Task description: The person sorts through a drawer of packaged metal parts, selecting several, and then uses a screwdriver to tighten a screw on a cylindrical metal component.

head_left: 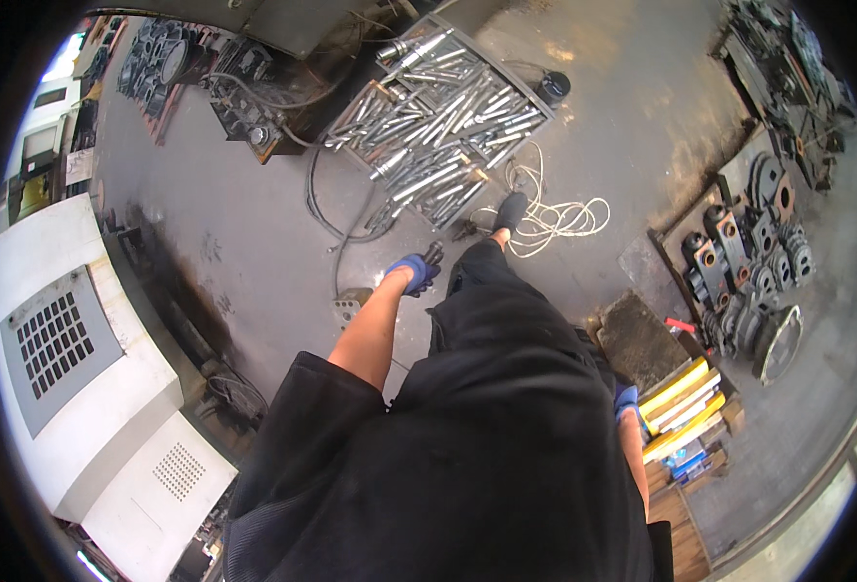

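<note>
My left hand, in a blue glove with dark fingers, hangs low over the grey floor beside my leg. Its fingers look loosely apart, and I make out nothing held in them. Just below it on the floor sits a small metal block with holes. My right hand, also blue-gloved, is at my right side, close to a stack of yellow and white bars or boxes. My clothing and the stack hide its fingers, so its grip does not show.
Ahead lies a tray heaped with shiny metal rods. A pale tangled cord lies by my foot; dark hoses run left of the tray. Flanged metal parts stand at right, a white machine housing at left.
</note>
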`<act>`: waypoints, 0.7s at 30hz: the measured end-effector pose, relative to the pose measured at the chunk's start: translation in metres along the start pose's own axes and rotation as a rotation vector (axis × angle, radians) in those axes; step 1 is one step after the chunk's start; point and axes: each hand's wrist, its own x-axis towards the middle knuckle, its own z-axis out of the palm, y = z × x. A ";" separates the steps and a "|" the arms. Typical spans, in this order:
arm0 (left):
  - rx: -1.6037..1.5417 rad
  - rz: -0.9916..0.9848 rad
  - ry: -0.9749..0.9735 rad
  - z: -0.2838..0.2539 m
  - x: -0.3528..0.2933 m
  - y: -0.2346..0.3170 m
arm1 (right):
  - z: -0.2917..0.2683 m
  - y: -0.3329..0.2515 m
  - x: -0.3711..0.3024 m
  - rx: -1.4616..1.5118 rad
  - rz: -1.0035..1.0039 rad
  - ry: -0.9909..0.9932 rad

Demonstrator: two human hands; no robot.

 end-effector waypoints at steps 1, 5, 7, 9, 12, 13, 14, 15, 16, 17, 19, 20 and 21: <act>-0.041 0.014 -0.004 -0.003 -0.001 0.016 | -0.004 -0.009 0.008 0.061 -0.007 0.051; -0.093 0.012 -0.010 -0.025 -0.001 0.042 | 0.020 -0.142 0.008 0.051 0.047 0.093; -0.050 0.014 -0.032 -0.028 0.012 0.052 | 0.010 -0.155 0.019 0.115 0.107 0.109; -0.036 -0.055 -0.077 -0.030 0.018 0.054 | 0.009 -0.185 0.022 0.129 0.163 0.126; -0.051 -0.107 -0.117 -0.028 0.014 0.053 | 0.001 -0.190 0.026 -0.249 -0.108 0.024; -0.055 -0.120 -0.119 -0.025 0.016 0.049 | -0.002 -0.192 0.029 -0.303 -0.141 -0.004; -0.059 -0.135 -0.122 -0.021 0.015 0.046 | -0.008 -0.178 0.035 -0.131 -0.088 -0.015; -0.062 -0.155 -0.131 -0.016 0.013 0.050 | -0.025 -0.142 0.046 0.034 -0.036 -0.016; -0.077 -0.176 -0.145 -0.012 0.013 0.046 | -0.037 -0.122 0.056 0.072 -0.027 -0.079; -0.101 -0.198 -0.155 -0.007 0.014 0.036 | -0.049 -0.105 0.067 0.105 -0.015 -0.149; -0.076 -0.243 -0.142 -0.007 0.014 0.052 | -0.068 -0.063 0.089 0.164 -0.027 -0.222; -0.074 -0.268 -0.140 -0.002 0.009 0.048 | -0.076 -0.070 0.095 0.102 -0.022 -0.245; -0.069 -0.292 -0.149 0.005 0.004 0.047 | -0.085 -0.078 0.102 0.004 -0.019 -0.244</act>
